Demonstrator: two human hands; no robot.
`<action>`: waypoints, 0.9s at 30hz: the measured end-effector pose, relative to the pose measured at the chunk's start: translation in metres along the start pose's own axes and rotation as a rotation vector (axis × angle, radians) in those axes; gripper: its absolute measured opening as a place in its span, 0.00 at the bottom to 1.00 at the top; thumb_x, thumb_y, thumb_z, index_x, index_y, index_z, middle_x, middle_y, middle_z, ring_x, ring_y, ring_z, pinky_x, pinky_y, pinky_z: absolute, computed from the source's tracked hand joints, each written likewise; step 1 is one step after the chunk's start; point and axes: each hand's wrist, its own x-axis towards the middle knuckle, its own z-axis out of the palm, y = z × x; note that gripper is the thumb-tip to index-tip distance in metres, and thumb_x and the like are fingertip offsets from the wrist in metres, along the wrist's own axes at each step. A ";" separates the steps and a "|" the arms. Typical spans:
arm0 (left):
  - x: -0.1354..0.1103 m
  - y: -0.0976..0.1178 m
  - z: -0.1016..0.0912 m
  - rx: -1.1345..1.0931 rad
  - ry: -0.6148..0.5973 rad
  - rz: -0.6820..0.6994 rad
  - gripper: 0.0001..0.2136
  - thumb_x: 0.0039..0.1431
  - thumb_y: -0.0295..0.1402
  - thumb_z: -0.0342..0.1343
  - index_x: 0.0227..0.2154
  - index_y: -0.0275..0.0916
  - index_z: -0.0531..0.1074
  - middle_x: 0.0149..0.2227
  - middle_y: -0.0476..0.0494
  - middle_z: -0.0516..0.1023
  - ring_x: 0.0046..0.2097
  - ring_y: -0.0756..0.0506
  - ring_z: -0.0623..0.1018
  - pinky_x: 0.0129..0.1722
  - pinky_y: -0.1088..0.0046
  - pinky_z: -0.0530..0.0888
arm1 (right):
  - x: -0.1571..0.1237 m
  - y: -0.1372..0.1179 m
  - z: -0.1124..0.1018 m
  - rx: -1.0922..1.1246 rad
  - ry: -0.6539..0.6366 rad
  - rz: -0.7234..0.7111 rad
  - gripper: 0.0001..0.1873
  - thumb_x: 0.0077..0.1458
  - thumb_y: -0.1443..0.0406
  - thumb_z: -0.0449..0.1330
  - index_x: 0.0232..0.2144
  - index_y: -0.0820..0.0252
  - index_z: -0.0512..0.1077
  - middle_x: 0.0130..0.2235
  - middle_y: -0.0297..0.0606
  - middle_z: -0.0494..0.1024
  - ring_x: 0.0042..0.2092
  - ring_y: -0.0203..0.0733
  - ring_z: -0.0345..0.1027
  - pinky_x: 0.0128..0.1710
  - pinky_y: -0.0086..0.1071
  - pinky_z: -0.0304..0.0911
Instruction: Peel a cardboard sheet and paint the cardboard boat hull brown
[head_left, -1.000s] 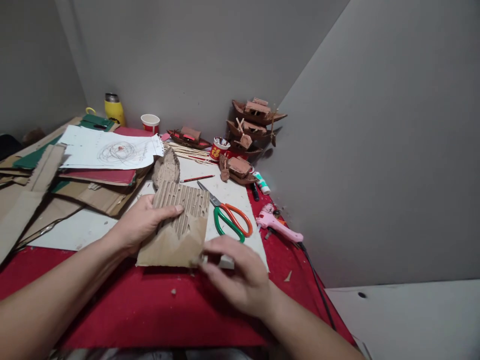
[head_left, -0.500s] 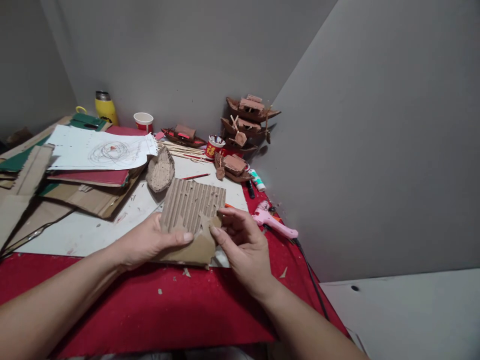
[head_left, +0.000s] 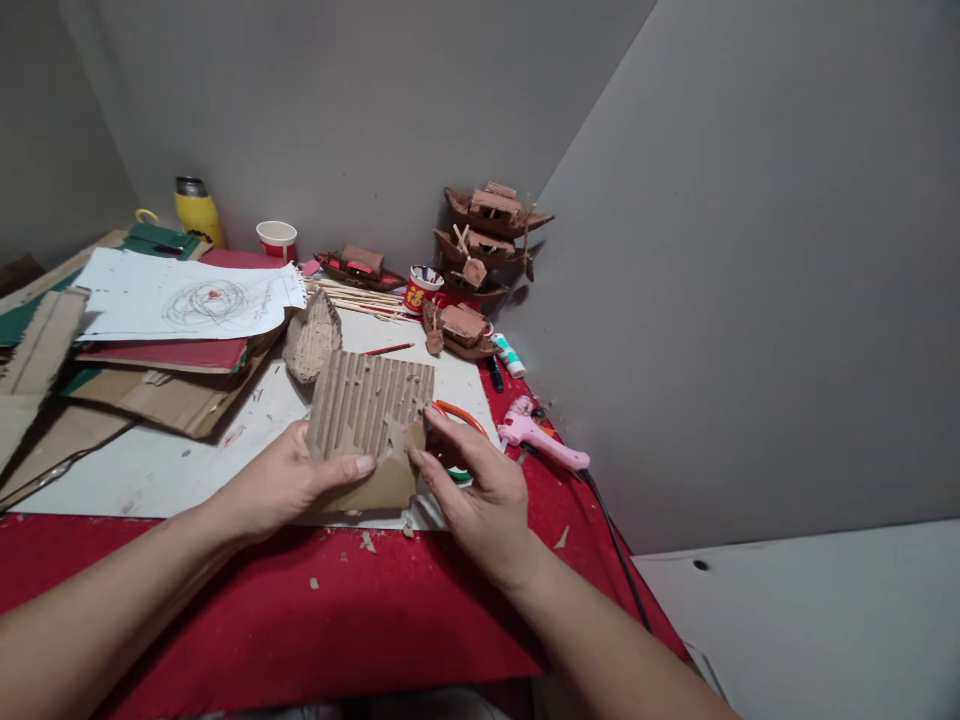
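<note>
A squarish piece of corrugated cardboard [head_left: 371, 400] is held up between both hands over the near edge of the white board. Its ridges are bare on the upper part, while smooth brown paper still covers the lower part. My left hand [head_left: 289, 480] grips the left side, thumb lying across the front. At the right edge, my right hand [head_left: 480, 490] pinches the paper layer between thumb and fingers. Partly hidden behind that hand are scissors [head_left: 463, 410] with orange and green handles. Just beyond the piece lies a cardboard boat hull [head_left: 313, 340].
Stacked cardboard and a sheet with a pencil drawing [head_left: 195, 298] fill the left. Brown model boats [head_left: 491, 215] stand at the back right, near a red paper cup [head_left: 422, 290] and thin sticks [head_left: 360, 298]. A pink glue gun [head_left: 544, 440] with a black cord lies right.
The cardboard piece and both hands have shifted slightly up relative to the table, and more of the scissors shows. A small scrap now lies below the piece. The camera view has shifted slightly.
</note>
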 end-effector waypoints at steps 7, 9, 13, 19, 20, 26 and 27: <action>-0.001 0.002 0.001 -0.020 0.019 0.018 0.18 0.49 0.36 0.66 0.44 0.38 0.74 0.41 0.45 0.82 0.41 0.45 0.79 0.44 0.71 0.74 | 0.000 -0.002 0.000 -0.007 -0.014 0.012 0.27 0.55 0.70 0.61 0.57 0.53 0.65 0.42 0.41 0.79 0.37 0.40 0.75 0.36 0.33 0.73; -0.002 0.002 0.000 -0.033 -0.002 0.007 0.19 0.49 0.35 0.66 0.45 0.38 0.74 0.41 0.45 0.82 0.41 0.45 0.79 0.44 0.70 0.75 | 0.002 -0.002 -0.001 -0.012 -0.042 0.013 0.27 0.56 0.70 0.60 0.58 0.54 0.64 0.41 0.41 0.79 0.34 0.39 0.74 0.35 0.32 0.73; -0.002 0.002 -0.001 -0.028 -0.028 0.016 0.19 0.50 0.35 0.65 0.46 0.38 0.74 0.41 0.45 0.82 0.41 0.45 0.80 0.44 0.70 0.75 | 0.002 -0.001 -0.001 -0.028 -0.097 -0.018 0.26 0.56 0.70 0.60 0.57 0.55 0.64 0.41 0.41 0.79 0.34 0.39 0.73 0.37 0.33 0.72; -0.001 -0.001 0.004 -0.024 -0.005 0.037 0.19 0.49 0.35 0.65 0.46 0.37 0.74 0.41 0.44 0.82 0.42 0.44 0.79 0.44 0.70 0.75 | 0.000 -0.004 0.000 0.032 -0.088 0.102 0.20 0.55 0.70 0.60 0.51 0.57 0.66 0.32 0.35 0.74 0.30 0.36 0.70 0.30 0.28 0.69; -0.001 -0.002 0.004 -0.014 0.002 0.036 0.19 0.49 0.35 0.65 0.46 0.37 0.74 0.41 0.45 0.82 0.42 0.45 0.79 0.43 0.70 0.75 | 0.000 -0.004 0.000 0.054 -0.096 0.130 0.19 0.55 0.69 0.60 0.50 0.57 0.66 0.31 0.33 0.73 0.30 0.35 0.69 0.29 0.27 0.68; 0.000 0.001 0.003 0.065 0.040 0.058 0.19 0.49 0.38 0.65 0.44 0.36 0.76 0.38 0.44 0.82 0.40 0.43 0.79 0.42 0.69 0.75 | 0.002 -0.013 0.002 0.091 -0.163 0.133 0.03 0.55 0.68 0.60 0.32 0.58 0.68 0.26 0.32 0.69 0.27 0.35 0.65 0.27 0.28 0.64; 0.000 0.003 0.003 0.087 0.060 0.068 0.18 0.49 0.38 0.64 0.43 0.36 0.76 0.38 0.44 0.82 0.40 0.43 0.79 0.41 0.69 0.75 | 0.002 -0.015 0.004 0.099 -0.184 0.101 0.05 0.56 0.68 0.60 0.28 0.58 0.67 0.26 0.32 0.69 0.28 0.36 0.65 0.27 0.29 0.63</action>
